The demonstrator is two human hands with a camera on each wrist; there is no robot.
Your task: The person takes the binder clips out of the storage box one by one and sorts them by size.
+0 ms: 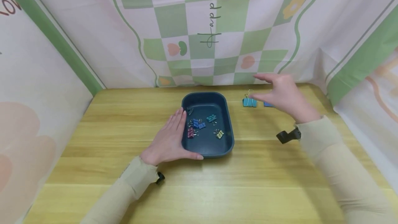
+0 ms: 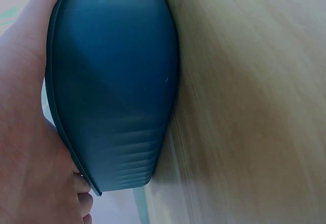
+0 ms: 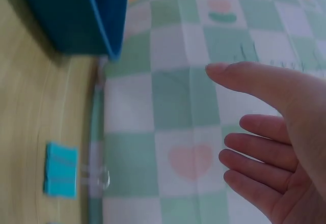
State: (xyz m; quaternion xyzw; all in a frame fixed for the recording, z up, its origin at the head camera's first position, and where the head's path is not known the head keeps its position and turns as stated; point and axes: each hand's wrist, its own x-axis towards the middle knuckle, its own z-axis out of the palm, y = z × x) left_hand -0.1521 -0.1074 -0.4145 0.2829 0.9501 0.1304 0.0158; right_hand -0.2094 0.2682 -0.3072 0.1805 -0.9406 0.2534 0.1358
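A dark blue tray (image 1: 209,151) stands on the table with several small binder clips in it: blue (image 1: 196,123), teal (image 1: 211,118), yellow (image 1: 219,134) and dark red (image 1: 190,133). My left hand (image 1: 169,141) rests along its left rim, fingers straight, thumb at the near left corner; the left wrist view shows the hand (image 2: 25,102) against the tray's side (image 2: 112,81). My right hand (image 1: 284,96) hovers over the table's right part, thumb and fingers apart, holding nothing. Near its thumb stands a light blue clip (image 1: 249,102), also in the right wrist view (image 3: 62,170). A blue clip (image 1: 268,104) is partly hidden by the hand.
Behind the table's back edge hangs a checked curtain (image 1: 202,20) in green and white. More cloth (image 1: 37,113) hangs at the left and right sides. The bare wood of the table (image 1: 199,189) shows in front of the tray.
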